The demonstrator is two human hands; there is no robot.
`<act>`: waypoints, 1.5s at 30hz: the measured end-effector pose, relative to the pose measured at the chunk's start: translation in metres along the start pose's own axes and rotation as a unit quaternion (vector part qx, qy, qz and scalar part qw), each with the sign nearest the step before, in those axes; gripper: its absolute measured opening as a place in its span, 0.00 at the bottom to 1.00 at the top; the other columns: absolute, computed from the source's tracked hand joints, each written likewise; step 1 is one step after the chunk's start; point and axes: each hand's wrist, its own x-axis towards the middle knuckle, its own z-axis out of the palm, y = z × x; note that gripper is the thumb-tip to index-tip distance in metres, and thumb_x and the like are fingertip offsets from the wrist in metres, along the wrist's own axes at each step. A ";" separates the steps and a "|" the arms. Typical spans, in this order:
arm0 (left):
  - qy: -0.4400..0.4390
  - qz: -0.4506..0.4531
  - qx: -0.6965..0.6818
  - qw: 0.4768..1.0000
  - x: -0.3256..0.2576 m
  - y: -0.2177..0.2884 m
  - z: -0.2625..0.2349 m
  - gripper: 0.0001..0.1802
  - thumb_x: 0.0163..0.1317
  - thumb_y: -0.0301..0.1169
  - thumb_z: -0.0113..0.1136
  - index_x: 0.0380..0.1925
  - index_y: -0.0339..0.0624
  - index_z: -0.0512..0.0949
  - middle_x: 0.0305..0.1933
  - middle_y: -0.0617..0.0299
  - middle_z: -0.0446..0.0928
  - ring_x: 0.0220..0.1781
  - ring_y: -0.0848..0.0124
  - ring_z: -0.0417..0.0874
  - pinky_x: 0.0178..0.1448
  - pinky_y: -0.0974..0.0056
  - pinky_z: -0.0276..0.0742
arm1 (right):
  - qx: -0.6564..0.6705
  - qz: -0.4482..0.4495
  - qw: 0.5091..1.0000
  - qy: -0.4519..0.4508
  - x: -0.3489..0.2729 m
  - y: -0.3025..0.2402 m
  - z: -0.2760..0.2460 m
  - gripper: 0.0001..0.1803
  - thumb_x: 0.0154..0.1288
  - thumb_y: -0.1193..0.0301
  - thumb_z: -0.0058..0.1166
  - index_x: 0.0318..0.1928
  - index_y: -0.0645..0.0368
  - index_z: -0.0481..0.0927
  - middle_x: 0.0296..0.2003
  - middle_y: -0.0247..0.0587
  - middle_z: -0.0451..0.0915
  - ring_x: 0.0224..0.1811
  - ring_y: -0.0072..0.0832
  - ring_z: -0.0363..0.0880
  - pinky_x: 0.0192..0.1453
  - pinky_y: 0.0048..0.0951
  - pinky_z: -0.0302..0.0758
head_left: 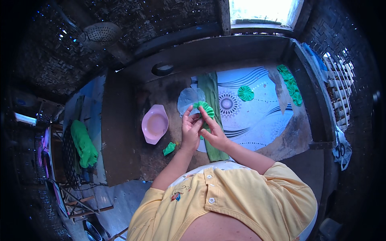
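Both my hands meet over the dark table [161,96]. My left hand [189,130] and my right hand [213,130] pinch a round, pleated green piece [205,107] between their fingertips. Just behind it lies a thin translucent sheet [189,98]. A long green strip [210,90] runs under my hands across a white patterned cloth [257,116]. A finished green pleated round [245,93] rests on that cloth to the right.
A pink bowl [154,123] sits left of my hands, with a small green lump [169,148] near it. Several green pleated rounds [291,84] line the table's right edge. A green cloth [83,144] lies far left. Scissors [339,149] hang at right.
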 end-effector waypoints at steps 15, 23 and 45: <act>0.017 -0.033 0.061 0.997 0.014 0.002 -0.041 0.25 0.60 0.20 0.55 0.57 0.42 0.63 0.43 0.61 0.75 0.43 0.77 0.76 0.48 0.72 0.74 | 0.046 0.096 0.993 0.048 -0.008 0.005 -0.023 0.41 0.66 0.40 0.33 0.67 0.60 0.57 0.65 0.43 0.60 0.68 0.30 0.54 0.70 0.34 0.48; -0.014 0.101 0.636 0.765 0.017 -0.023 -0.082 0.12 0.58 0.39 0.61 0.36 0.44 0.82 0.44 0.60 0.78 0.41 0.65 0.79 0.48 0.65 0.74 | 0.130 0.129 0.982 0.054 -0.006 -0.008 -0.062 0.52 0.57 0.31 0.32 0.67 0.62 0.56 0.65 0.42 0.60 0.66 0.29 0.57 0.68 0.39 0.51; -0.020 -0.375 0.204 0.904 0.010 0.000 -0.018 0.51 0.56 0.72 0.32 0.47 0.28 0.72 0.43 0.50 0.76 0.42 0.64 0.79 0.47 0.60 0.76 | -0.027 0.382 0.902 -0.200 0.009 -0.039 -0.047 0.46 0.60 0.33 0.28 0.71 0.37 0.32 0.25 0.44 0.76 0.23 0.28 0.78 0.30 0.28 0.78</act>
